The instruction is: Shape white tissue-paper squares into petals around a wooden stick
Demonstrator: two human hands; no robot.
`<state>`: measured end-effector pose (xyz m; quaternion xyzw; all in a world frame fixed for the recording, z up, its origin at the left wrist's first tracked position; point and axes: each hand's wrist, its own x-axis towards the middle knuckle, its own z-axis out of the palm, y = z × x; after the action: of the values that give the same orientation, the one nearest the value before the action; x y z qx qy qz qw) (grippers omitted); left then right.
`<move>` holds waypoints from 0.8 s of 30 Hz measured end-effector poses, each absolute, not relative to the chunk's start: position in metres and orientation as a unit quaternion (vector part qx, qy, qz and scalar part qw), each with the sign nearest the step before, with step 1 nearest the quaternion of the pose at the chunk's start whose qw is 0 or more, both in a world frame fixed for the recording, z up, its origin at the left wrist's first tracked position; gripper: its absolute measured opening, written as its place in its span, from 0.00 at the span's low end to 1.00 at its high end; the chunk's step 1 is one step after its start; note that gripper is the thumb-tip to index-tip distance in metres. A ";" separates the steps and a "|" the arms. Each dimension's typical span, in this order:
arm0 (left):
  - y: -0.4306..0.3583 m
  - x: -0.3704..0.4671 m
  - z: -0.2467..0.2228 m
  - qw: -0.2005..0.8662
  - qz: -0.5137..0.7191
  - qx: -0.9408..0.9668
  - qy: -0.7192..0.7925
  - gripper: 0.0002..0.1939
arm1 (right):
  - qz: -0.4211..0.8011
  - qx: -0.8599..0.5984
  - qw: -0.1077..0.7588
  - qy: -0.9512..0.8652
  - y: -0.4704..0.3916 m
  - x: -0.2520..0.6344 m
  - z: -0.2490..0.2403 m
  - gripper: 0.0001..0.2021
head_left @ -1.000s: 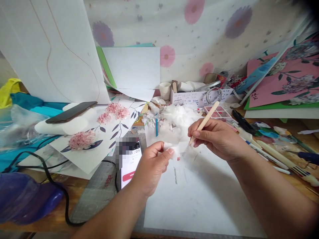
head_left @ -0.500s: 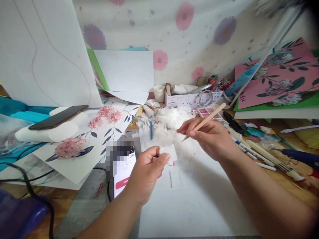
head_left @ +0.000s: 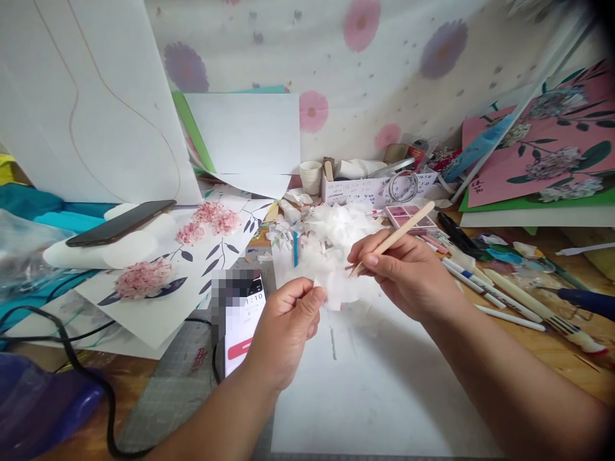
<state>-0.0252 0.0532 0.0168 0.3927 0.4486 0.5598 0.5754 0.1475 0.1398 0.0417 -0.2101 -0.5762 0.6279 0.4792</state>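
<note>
Between its thumb and fingers, my left hand (head_left: pixel 291 330) pinches a small thin white paper piece (head_left: pixel 330 289). My right hand (head_left: pixel 401 272) grips a flat wooden stick (head_left: pixel 406 229) slantwise, its pointed end down near the paper piece's right side. Whether the tip touches the paper I cannot tell. Behind both hands lies a heap of white tissue-like pieces (head_left: pixel 339 224). Beneath them is a large white sheet (head_left: pixel 365 397) with a thin grey mark on it.
A lit phone (head_left: pixel 243 333) lies left of my left hand, and a dark phone (head_left: pixel 122 223) rests on white rolls. Pink paper flowers (head_left: pixel 144 278) are on a sheet at left. Pens (head_left: pixel 485 291) and a paint palette (head_left: pixel 410 216) are at right; a paper cup (head_left: pixel 311 177) stands behind.
The whole view has shifted slightly. My left hand has turned the white paper piece more upright, and it now sits closer to the wooden stick's tip.
</note>
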 end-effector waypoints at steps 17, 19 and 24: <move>0.051 -0.026 0.014 0.523 0.574 0.425 0.464 0.11 | 0.578 -0.168 0.452 -0.659 0.121 0.141 0.046 0.05; 0.050 -0.026 0.014 0.514 0.573 0.434 0.469 0.11 | 0.573 -0.172 0.448 -0.665 0.118 0.140 0.047 0.06; 0.048 -0.026 0.016 0.532 0.562 0.428 0.466 0.12 | 0.576 -0.168 0.462 -0.654 0.120 0.140 0.046 0.06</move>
<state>-0.0261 0.0482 0.0161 0.4278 0.4662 0.5624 0.5323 0.1401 0.1199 0.0459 -0.1676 -0.6537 0.5757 0.4617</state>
